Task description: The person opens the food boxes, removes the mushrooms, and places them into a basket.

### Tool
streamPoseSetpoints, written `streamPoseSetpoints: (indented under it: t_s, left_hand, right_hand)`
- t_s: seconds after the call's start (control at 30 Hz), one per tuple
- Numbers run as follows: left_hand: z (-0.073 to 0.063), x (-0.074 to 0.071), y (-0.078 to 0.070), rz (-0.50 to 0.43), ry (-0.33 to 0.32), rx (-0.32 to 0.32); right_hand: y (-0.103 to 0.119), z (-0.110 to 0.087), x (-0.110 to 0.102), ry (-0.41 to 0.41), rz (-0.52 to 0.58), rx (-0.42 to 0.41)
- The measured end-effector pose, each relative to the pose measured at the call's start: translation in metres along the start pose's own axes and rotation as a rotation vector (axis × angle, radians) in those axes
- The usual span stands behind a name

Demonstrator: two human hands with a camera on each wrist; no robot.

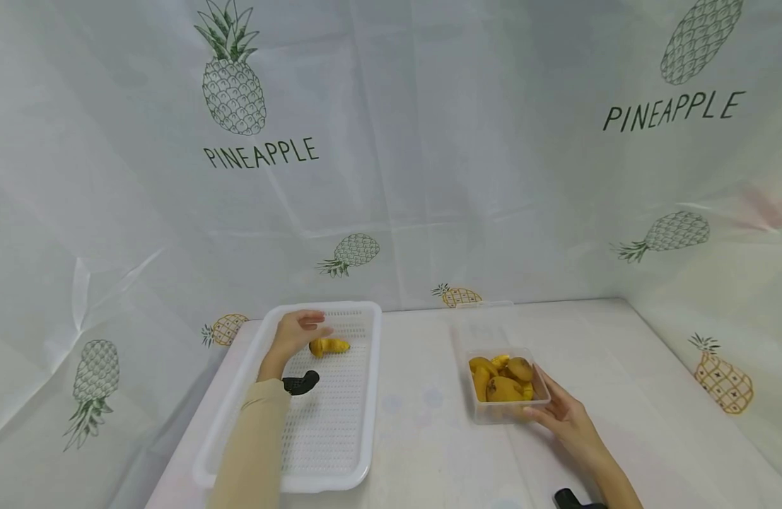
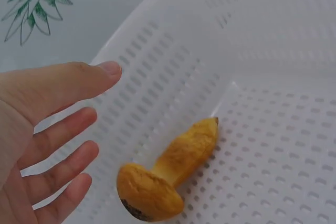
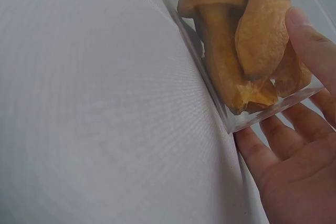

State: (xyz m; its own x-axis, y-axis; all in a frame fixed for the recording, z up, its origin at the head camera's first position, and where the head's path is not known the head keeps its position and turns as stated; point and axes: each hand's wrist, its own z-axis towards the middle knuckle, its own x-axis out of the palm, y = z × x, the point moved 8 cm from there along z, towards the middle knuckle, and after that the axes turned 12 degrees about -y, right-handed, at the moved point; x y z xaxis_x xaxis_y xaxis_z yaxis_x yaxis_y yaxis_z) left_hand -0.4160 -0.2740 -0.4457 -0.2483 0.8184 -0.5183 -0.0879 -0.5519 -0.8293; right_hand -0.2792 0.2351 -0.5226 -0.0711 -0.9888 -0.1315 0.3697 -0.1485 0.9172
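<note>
A yellow mushroom (image 2: 173, 169) with a dark patch on its cap lies in the white perforated basket (image 1: 375, 396), near its far end. My left hand (image 1: 297, 332) hovers beside it over the basket; in the left wrist view the thumb and fingers are spread apart and hold nothing. On the right, a clear plastic box (image 1: 502, 412) contains several yellow mushrooms (image 3: 260, 35). With my right hand (image 1: 565, 417) I grip the box at its right side, thumb against the near wall and the other fingers around the corner.
The box's clear lid (image 1: 486, 322) stands hinged back behind it. A pale cloth covers the table (image 1: 423, 452), and a sheet (image 1: 429, 177) with pineapple prints hangs behind and at both sides. Black wrist devices (image 1: 302, 383) are on both arms.
</note>
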Motion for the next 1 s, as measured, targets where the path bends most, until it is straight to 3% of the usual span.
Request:
streamPoseSetpoints:
  t_s: [0.47,0.73,1.0]
  left_hand:
    - [-0.002,0.028,-0.068,-0.167,0.120,0.122]
    - [-0.017,0.064,-0.105,-0.236,0.264,0.195]
    - [-0.034,0.101,-0.162,-0.298,0.423,0.338]
  right_hand:
    - [-0.001,0.000,-0.001,0.007,0.001,0.010]
    - [-0.001,-0.002,-0.002,-0.003,0.000,0.020]
    - [0.000,0.000,-0.003,0.000,0.006,0.014]
